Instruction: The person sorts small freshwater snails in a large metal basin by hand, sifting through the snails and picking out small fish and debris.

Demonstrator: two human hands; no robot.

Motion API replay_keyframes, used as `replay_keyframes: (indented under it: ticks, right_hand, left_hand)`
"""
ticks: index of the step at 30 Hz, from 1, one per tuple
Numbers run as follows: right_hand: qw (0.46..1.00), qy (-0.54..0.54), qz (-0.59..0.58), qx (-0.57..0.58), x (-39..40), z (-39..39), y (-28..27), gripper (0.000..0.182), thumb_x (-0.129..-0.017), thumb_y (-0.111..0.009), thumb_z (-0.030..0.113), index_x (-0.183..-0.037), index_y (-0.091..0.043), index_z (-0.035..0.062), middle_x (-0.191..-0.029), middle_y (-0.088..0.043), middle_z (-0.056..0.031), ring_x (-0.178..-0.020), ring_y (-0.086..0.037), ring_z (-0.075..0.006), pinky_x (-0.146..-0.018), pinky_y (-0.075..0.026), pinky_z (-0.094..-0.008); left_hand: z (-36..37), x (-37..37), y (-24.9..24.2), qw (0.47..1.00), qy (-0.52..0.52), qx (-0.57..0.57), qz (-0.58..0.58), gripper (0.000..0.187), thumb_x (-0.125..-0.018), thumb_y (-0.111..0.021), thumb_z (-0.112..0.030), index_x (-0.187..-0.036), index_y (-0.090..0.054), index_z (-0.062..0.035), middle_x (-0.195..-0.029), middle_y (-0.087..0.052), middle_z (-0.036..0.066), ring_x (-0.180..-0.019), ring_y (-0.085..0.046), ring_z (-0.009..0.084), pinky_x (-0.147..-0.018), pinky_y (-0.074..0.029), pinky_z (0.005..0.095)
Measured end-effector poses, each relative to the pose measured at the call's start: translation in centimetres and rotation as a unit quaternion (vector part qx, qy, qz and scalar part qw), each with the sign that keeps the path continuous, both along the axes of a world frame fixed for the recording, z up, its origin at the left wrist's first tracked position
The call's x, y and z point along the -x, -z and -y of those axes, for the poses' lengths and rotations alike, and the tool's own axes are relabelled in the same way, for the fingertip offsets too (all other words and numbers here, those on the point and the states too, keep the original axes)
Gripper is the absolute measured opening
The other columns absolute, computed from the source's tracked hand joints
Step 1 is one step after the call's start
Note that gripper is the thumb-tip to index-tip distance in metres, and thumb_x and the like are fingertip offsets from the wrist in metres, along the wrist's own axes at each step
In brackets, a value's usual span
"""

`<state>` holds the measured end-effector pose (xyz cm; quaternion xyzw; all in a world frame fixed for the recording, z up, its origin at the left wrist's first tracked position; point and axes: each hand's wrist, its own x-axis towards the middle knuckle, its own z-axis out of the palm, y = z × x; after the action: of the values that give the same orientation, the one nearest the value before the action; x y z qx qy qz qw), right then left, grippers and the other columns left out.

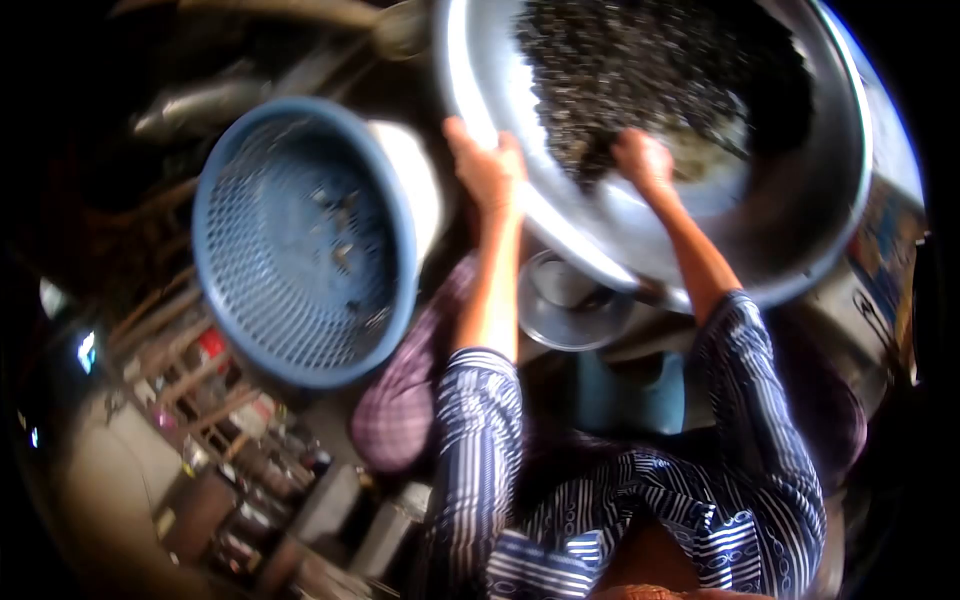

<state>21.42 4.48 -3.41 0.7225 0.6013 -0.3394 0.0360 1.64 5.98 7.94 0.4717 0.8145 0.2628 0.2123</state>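
Observation:
My left hand [490, 172] grips the near left rim of a large metal basin [815, 215], with the thumb and fingers over its edge. A heap of small, dark, shiny pieces [640, 75], blurred and of a kind I cannot make out, fills the far part of the basin. Down inside it, my right hand [643, 160] is curled at the lower edge of the heap. Its fingertips are blurred, so what they hold is hidden. Cloudy, yellowish liquid [705, 155] shows just right of that hand.
A blue perforated plastic basket [300, 240] stands at the left with a few small bits inside. Below the basin's rim is a small metal bowl [575, 310]. Between my knees is a blue-green plastic object [630, 390]. A wooden rack [200, 390] and clutter lie lower left.

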Motion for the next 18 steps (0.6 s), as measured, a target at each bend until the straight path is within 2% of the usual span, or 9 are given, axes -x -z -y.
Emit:
replay_keyframes:
  ticks: [1,3,7,11,13,14,15,16,18]
  right_hand:
    - [1.0,0.016,0.003,-0.002,0.3,-0.2,-0.2,0.019,-0.074,-0.055,0.027,-0.082,-0.063,0.0117,-0.081,-0.064,-0.0125,-0.078,-0.062,-0.0311,-0.066,-0.048,-0.0435]
    - [0.999,-0.007,-0.015,-0.045,0.2,0.2,-0.3,0.019,-0.075,-0.054,0.026,-0.079,-0.06,0.008,-0.083,-0.063,-0.0142,-0.079,-0.061,-0.0323,-0.067,-0.047,-0.0433]
    - [0.993,-0.049,-0.017,-0.105,0.2,0.6,0.7,0.016,-0.075,-0.053,0.022,-0.076,-0.055,0.0058,-0.083,-0.061,-0.0139,-0.077,-0.06,-0.0327,-0.067,-0.047,-0.0435]
    - [0.994,-0.032,-0.016,-0.101,0.1,0.4,1.0,0.016,-0.072,-0.054,0.022,-0.074,-0.056,0.0058,-0.08,-0.062,-0.0138,-0.075,-0.06,-0.0322,-0.067,-0.047,-0.0426]
    - [0.999,0.004,-0.04,-0.008,-0.4,0.3,-0.9,0.016,-0.07,-0.056,0.022,-0.072,-0.058,0.0061,-0.077,-0.062,-0.0141,-0.073,-0.061,-0.0309,-0.066,-0.047,-0.0406]
    - [0.996,0.056,-0.072,0.021,-1.2,0.8,-0.5,0.02,-0.068,-0.057,0.024,-0.075,-0.062,0.0066,-0.074,-0.063,-0.0149,-0.071,-0.061,-0.0297,-0.067,-0.047,-0.0386]
    - [0.994,0.052,-0.091,0.032,-2.0,0.9,-0.8,0.024,-0.069,-0.058,0.024,-0.081,-0.064,0.0045,-0.072,-0.064,-0.0144,-0.066,-0.062,-0.0232,-0.064,-0.05,-0.0339]
    - [0.975,0.125,-0.169,0.069,-2.6,1.3,-1.1,0.024,-0.07,-0.058,0.022,-0.082,-0.064,0.0022,-0.071,-0.064,-0.0137,-0.064,-0.062,-0.0197,-0.061,-0.05,-0.0313]
    - [0.908,0.239,-0.332,0.094,-2.8,2.0,-3.6,0.02,-0.075,-0.057,0.017,-0.08,-0.061,-0.0022,-0.069,-0.063,-0.0109,-0.061,-0.062,-0.0133,-0.055,-0.052,-0.0251]
  left_hand:
    - [0.3,0.2,0.5,1.0,0.004,-0.025,0.006,0.06,-0.072,-0.058,-0.007,-0.124,-0.029,0.0051,-0.118,-0.044,0.03,-0.104,-0.05,0.0413,-0.092,-0.041,0.0415]
    - [0.4,-0.1,0.1,1.0,-0.006,0.009,0.014,0.065,-0.074,-0.057,-0.007,-0.128,-0.024,0.0065,-0.123,-0.039,0.031,-0.108,-0.047,0.0424,-0.094,-0.039,0.0415]
    - [0.1,-0.2,-0.5,0.999,0.006,0.038,0.011,0.064,-0.076,-0.057,-0.006,-0.127,-0.022,0.0075,-0.122,-0.04,0.031,-0.106,-0.048,0.0425,-0.093,-0.04,0.042]
    - [0.1,-0.1,-0.6,0.998,0.001,0.06,0.015,0.065,-0.077,-0.058,-0.006,-0.128,-0.021,0.0069,-0.123,-0.039,0.03,-0.106,-0.048,0.043,-0.093,-0.041,0.0423]
    - [0.0,-0.1,-0.7,0.999,0.001,0.048,0.014,0.065,-0.076,-0.058,-0.006,-0.128,-0.021,0.0063,-0.122,-0.04,0.029,-0.104,-0.049,0.0432,-0.091,-0.041,0.0428]
    - [0.0,-0.1,-0.8,0.998,-0.002,0.055,0.016,0.065,-0.076,-0.058,-0.006,-0.128,-0.022,0.0059,-0.121,-0.04,0.029,-0.103,-0.049,0.0432,-0.09,-0.042,0.0433]
    - [0.0,-0.1,-0.8,0.998,-0.005,0.062,0.02,0.064,-0.076,-0.058,-0.006,-0.128,-0.022,0.0056,-0.12,-0.041,0.029,-0.103,-0.05,0.0432,-0.09,-0.042,0.0437]
    - [0.0,-0.2,-0.8,0.998,-0.005,0.058,0.026,0.064,-0.076,-0.058,-0.006,-0.128,-0.022,0.0056,-0.12,-0.041,0.029,-0.103,-0.05,0.0432,-0.09,-0.042,0.0437]
    - [0.2,-0.2,0.0,0.999,-0.017,-0.02,0.019,0.054,-0.07,-0.059,-0.004,-0.115,-0.03,0.0031,-0.107,-0.047,0.029,-0.099,-0.049,0.0442,-0.086,-0.04,0.0454]
